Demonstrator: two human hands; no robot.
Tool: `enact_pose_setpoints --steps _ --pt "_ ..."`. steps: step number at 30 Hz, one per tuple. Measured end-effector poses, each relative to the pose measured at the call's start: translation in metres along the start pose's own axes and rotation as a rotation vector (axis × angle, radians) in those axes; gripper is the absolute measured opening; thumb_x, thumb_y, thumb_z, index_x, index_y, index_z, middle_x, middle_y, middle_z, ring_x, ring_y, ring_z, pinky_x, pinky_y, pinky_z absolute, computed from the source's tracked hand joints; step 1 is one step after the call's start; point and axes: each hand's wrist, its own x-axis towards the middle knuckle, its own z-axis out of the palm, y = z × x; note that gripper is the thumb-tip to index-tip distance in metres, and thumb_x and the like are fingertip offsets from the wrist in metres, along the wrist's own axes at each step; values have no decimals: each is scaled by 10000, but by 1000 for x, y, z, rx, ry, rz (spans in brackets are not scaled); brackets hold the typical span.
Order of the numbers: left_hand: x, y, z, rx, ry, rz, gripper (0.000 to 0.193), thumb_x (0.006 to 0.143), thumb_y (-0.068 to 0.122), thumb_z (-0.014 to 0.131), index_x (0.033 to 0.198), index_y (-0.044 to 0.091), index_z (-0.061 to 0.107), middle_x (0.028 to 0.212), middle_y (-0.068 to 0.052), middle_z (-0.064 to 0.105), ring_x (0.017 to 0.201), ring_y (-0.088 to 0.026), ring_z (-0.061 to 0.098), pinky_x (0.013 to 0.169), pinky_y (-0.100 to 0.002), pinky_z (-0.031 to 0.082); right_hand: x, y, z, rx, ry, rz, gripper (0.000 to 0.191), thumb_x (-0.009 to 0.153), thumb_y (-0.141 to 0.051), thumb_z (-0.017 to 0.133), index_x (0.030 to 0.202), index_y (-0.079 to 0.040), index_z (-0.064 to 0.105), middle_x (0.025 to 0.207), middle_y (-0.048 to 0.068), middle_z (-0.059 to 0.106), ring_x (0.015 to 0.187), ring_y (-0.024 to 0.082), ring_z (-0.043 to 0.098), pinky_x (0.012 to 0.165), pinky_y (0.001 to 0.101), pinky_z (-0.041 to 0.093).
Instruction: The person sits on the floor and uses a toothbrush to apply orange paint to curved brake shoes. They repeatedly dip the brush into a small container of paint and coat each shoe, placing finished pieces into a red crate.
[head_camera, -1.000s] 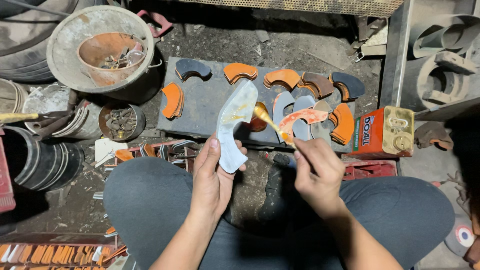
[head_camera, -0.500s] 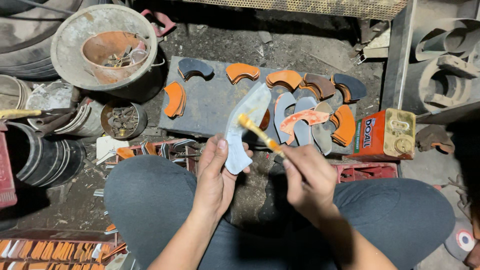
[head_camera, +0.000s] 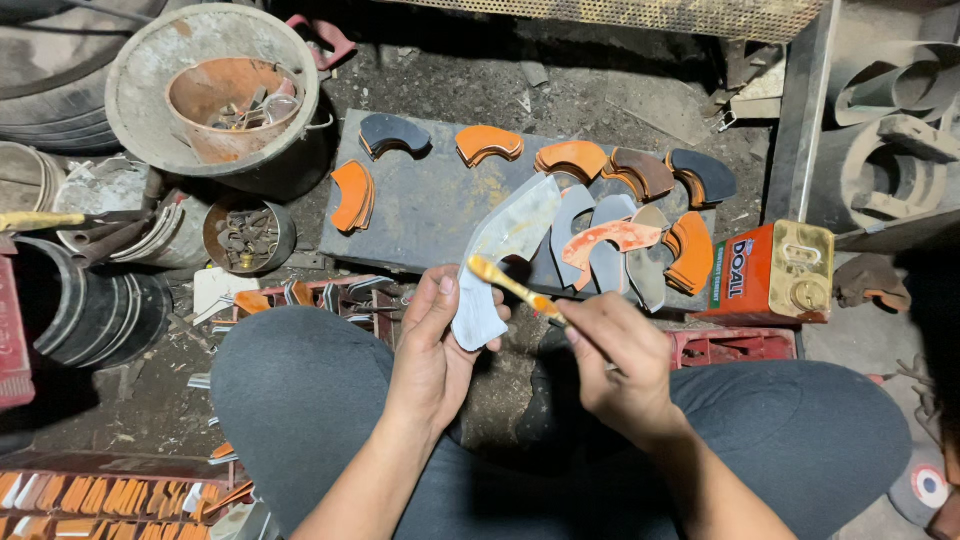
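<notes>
My left hand (head_camera: 432, 340) grips the lower end of a curved grey metal plate (head_camera: 505, 250) and holds it upright over my lap. My right hand (head_camera: 620, 355) pinches a small yellow-handled brush (head_camera: 515, 288), whose tip rests against the plate's lower middle. Just beyond the plate, on a dark slab (head_camera: 430, 215), lie several curved pieces, some orange (head_camera: 490, 143), some dark (head_camera: 392, 132), some grey. One orange-smeared curved piece (head_camera: 610, 240) lies on top of the grey ones.
An orange metal can (head_camera: 775, 272) stands at the right of the slab. A grey bucket holding an orange bowl of small parts (head_camera: 215, 95) sits far left, with a small tin of bits (head_camera: 245, 235) below it. Orange strips (head_camera: 100, 495) lie at lower left.
The brush moved left and down, from over the orange-smeared piece on the slab onto the grey plate. My left hand tipped the plate slightly; my right hand came closer to me.
</notes>
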Motion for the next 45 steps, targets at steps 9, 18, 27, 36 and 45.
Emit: enact_pose_setpoints --steps 9,18,27,36,45 --pt "1 -1 -1 29 11 -24 283 1070 305 510 1202 60 563 1009 -153 710 886 -222 718 655 -317 564 4 1 -9 -69 109 51 271 863 131 655 1116 46 703 914 137 666 768 223 652 701 303 522" --pt "-2 -1 -1 14 -14 -15 230 1066 298 533 1162 90 556 1007 -158 709 889 -240 718 658 -332 564 1 4 3 -99 82 27 281 856 132 668 1115 26 694 931 153 669 819 270 697 725 327 552" --pt "-4 -1 0 22 -88 -9 179 1071 284 530 1092 106 537 1014 -158 701 915 -250 707 667 -336 565 3 25 -10 -224 204 96 257 862 133 641 1091 29 693 941 166 656 843 303 669 776 362 535" --pt "-7 1 1 57 -85 11 173 1067 265 538 1083 93 523 1023 -170 701 917 -254 699 699 -331 563 7 53 -36 -466 425 76 254 943 117 648 1185 45 680 1036 193 643 912 328 649 815 386 529" --pt "0 50 38 1390 -206 725 277 899 94 778 1100 65 591 1007 -124 680 922 -244 698 806 -380 566 -5 42 -54 -306 506 113 131 1053 40 664 1181 43 638 1026 168 632 907 280 612 819 360 508"
